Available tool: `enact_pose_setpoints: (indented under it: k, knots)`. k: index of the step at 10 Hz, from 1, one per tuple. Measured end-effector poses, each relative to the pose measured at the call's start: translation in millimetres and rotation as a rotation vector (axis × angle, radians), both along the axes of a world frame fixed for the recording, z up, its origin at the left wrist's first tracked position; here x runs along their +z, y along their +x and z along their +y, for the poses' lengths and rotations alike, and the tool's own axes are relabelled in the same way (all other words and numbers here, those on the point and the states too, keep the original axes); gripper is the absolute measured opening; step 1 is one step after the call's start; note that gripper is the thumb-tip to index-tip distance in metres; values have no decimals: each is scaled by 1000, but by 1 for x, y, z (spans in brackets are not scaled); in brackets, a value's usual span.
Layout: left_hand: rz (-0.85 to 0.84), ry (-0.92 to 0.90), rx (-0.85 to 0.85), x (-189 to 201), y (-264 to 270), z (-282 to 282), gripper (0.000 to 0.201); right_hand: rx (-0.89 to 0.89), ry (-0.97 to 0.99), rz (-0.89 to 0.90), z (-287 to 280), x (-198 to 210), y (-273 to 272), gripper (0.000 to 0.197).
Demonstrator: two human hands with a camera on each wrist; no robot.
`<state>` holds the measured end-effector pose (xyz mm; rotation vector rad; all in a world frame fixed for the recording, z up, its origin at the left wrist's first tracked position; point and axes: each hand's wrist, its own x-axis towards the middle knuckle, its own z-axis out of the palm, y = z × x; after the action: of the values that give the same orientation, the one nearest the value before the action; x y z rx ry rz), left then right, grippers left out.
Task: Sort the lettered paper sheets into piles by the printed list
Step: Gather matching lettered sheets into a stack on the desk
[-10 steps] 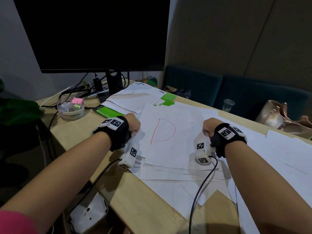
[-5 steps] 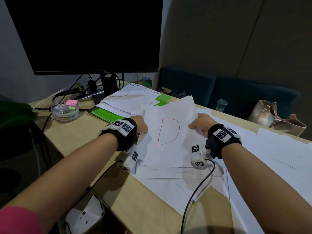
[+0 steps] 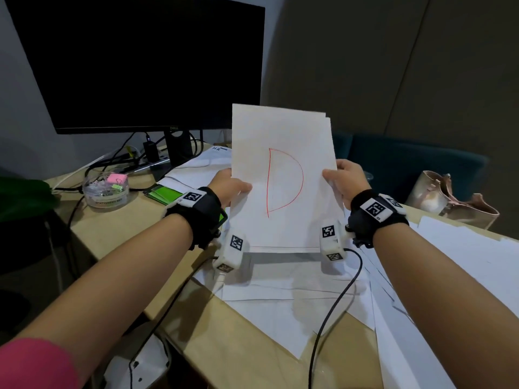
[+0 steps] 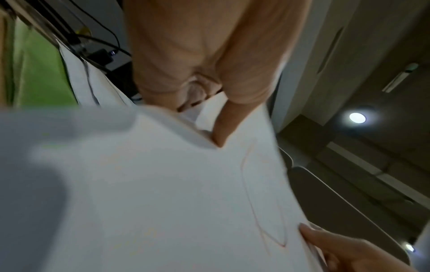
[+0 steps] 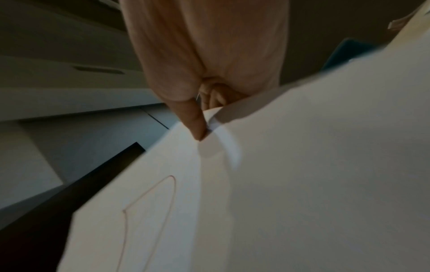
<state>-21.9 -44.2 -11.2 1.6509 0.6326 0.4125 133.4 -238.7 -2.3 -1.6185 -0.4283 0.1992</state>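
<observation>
Above the worktop (image 3: pixel 254 352) we hold up a thin stack of white sheets (image 3: pixel 283 175), flat and smooth, standing almost upright in front of us. On the front sheet is a big letter D (image 3: pixel 283 182) drawn in a thin red line. Our left hand (image 3: pixel 229 188) pinches the left edge, thumb on the front, fingers behind. Our right hand (image 3: pixel 344 179) pinches the right edge the same way. Each grip is narrow and tight on the paper. Under the stack, more white sheets (image 3: pixel 283 304) lie spread and overlapping on the pale wooden worktop. At the back stands a black monitor (image 3: pixel 134 60), with green paper (image 3: pixel 165 193) and a round clear tub (image 3: pixel 106 189) of small clips near its foot
</observation>
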Motion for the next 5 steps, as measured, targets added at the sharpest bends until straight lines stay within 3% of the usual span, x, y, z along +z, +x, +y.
enact_pose_setpoints:
  k: [1,2,3,4,5]
  knots:
    - [199,95,40,-7,7,-10,52,-4,-307,-18,-4,-8,1,15]
    - [430,346,87,-17,9,-22,53,75,-619,30,-10,-17,-2,20]
    - [556,443,101,-24,9,-33,65,133,-609,159,-15,-27,-8,11]
    - [662,527,103,-28,15,-35,84,75,-740,111,-21,-34,-6,22]
    - [688,735,50,-26,18,-48,74,-82,-975,24,-35,-38,8,36]
